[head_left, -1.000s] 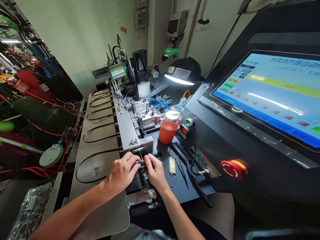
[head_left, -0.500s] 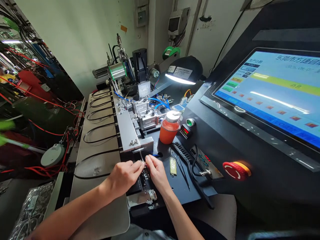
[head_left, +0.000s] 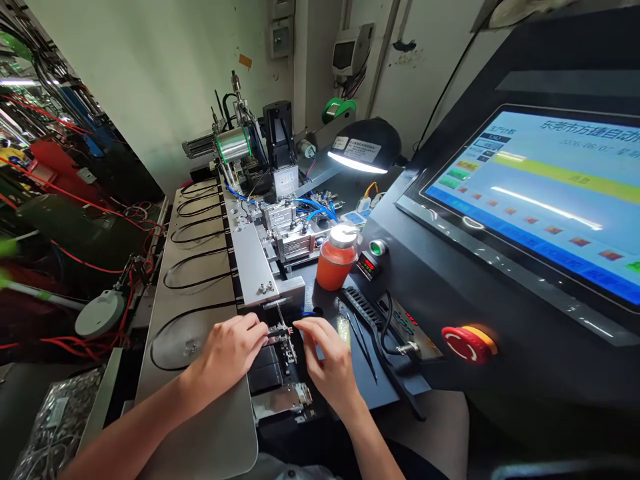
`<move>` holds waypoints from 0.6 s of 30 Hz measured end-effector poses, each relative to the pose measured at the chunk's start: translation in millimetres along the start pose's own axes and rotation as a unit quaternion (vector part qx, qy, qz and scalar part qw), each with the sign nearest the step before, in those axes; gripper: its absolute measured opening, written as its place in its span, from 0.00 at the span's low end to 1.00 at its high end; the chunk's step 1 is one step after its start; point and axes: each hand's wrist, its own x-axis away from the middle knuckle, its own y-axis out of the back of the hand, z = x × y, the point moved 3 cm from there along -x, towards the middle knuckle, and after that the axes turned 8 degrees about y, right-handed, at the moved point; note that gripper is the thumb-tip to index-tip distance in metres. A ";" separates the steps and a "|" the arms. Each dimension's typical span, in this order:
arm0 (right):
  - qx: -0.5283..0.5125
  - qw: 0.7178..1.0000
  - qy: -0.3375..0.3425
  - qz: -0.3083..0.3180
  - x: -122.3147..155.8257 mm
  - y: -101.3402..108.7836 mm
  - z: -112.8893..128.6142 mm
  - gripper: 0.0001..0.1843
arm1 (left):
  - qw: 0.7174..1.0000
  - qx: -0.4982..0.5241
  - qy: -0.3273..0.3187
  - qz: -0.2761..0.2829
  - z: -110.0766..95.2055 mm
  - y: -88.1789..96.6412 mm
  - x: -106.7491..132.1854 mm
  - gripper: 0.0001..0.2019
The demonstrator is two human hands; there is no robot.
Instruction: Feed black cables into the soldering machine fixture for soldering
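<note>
At the metal fixture [head_left: 283,341], the left hand [head_left: 227,353] is seen curled, its grip unclear, the right hand [head_left: 327,360] held open just beside it

- My left hand [head_left: 227,353] hides part of the small metal clamp [head_left: 286,347], so I can't tell what's in it.
- The touchscreen [head_left: 530,200] runs off the right edge, its small text too tiny to read.
- I can't identify the green blur [head_left: 6,248] at the left edge.
- The plastic bag [head_left: 57,420] is cut off below, its contents unclear.
</note>
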 end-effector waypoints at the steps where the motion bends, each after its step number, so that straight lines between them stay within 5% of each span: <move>1: 0.002 1.000 -0.010 -0.006 0.3 1.6 0.0 0.15 | 1.000 0.000 0.000 0.000 0.1 -0.3 -0.1 0.06; 11: -0.009 1.000 -0.014 -0.001 -2.3 1.9 7.9 0.13 | 1.000 0.004 0.004 -0.003 0.2 -1.3 -0.9 0.07; 18: 0.026 0.997 -0.037 -0.058 2.7 32.0 22.7 0.12 | 1.000 0.001 0.010 0.009 2.5 -2.6 -1.4 0.08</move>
